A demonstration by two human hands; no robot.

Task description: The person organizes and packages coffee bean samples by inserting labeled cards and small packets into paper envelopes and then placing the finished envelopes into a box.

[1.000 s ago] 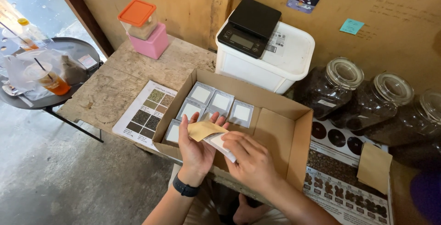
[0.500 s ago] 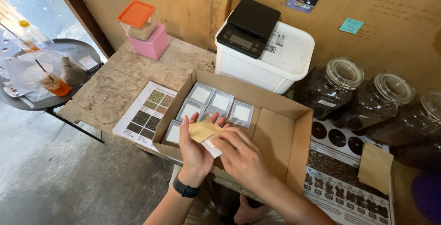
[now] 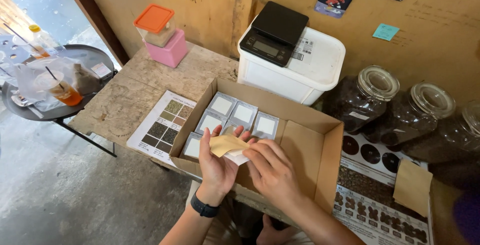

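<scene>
Hands met over the open cardboard box (image 3: pixel 305 150): our left hand (image 3: pixel 217 162), palm up, cradled a tan paper pouch (image 3: pixel 227 145) while our right hand (image 3: pixel 272 167) pinched its edge.

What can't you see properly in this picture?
Head view only:
- White piece: mostly hidden under the tan paper and the right hand.
- Small packs in the box: the left hand covers some, so no full count.
- Third jar: cut off by the right edge.
- Scale screen: too small to read.
</scene>
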